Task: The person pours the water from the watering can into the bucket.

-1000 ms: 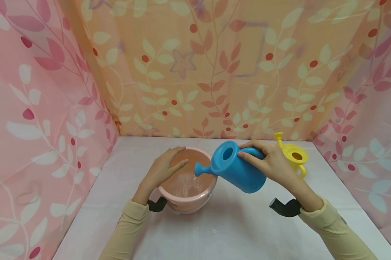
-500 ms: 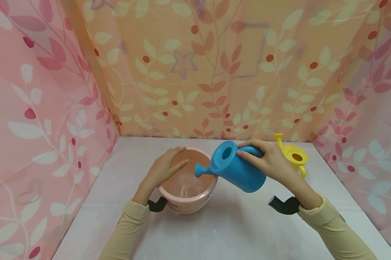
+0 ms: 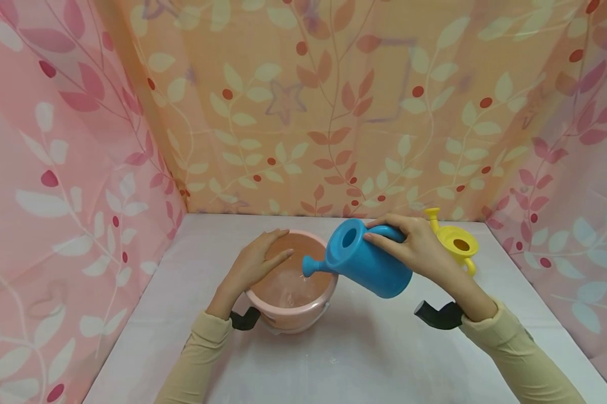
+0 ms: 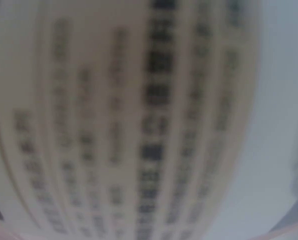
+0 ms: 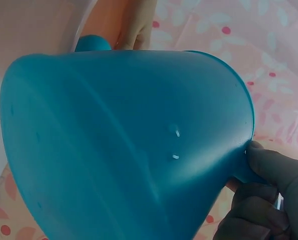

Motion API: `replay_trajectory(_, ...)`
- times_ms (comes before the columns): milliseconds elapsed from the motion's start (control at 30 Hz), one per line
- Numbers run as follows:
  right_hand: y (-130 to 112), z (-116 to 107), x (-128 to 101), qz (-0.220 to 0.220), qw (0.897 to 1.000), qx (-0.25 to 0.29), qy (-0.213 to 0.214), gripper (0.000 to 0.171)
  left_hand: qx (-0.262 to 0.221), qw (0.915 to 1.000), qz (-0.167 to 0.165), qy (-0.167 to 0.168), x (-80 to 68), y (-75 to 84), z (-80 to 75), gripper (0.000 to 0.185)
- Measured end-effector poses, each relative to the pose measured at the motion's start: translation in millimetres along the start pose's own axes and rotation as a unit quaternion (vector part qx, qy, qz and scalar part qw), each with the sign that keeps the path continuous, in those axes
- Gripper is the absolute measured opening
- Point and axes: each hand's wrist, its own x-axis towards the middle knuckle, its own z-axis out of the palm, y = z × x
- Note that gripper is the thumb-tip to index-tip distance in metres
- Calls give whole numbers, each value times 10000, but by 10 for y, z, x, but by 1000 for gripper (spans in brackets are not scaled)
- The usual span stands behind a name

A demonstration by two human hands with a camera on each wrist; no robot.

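Note:
A blue watering can [image 3: 371,261] is tilted to the left, its spout [image 3: 316,266] over the pink bucket [image 3: 295,310]. My right hand [image 3: 418,247] grips the can's handle, thumb toward its top; in the right wrist view the fingers [image 5: 256,215] curl round that handle. Water with ripples [image 3: 289,294] shows inside the bucket, with small splashes under the spout. My left hand [image 3: 255,262] rests on the bucket's left rim, its visible fingers fairly straight and the thumb reaching over the opening. A blurred printed label [image 4: 154,125] fills most of the left wrist view.
A yellow watering can [image 3: 457,241] stands at the back right of the white-covered table [image 3: 313,370]. Floral cloth walls [image 3: 293,140] enclose the back and both sides. Black wrist mounts [image 3: 438,315] stick out below both hands. Small wet spots lie in front of the bucket.
My right hand and the blue watering can have shifted very slightly left. The ripples in the bucket differ between frames. My left hand stays on the rim.

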Motion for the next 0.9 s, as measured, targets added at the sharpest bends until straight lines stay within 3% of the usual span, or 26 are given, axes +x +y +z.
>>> replay_trajectory(900, -68, -13, 82, -115, 9997, -77, -183, 31, -9, 10000, 14, 11, -4, 5, -1, 59)
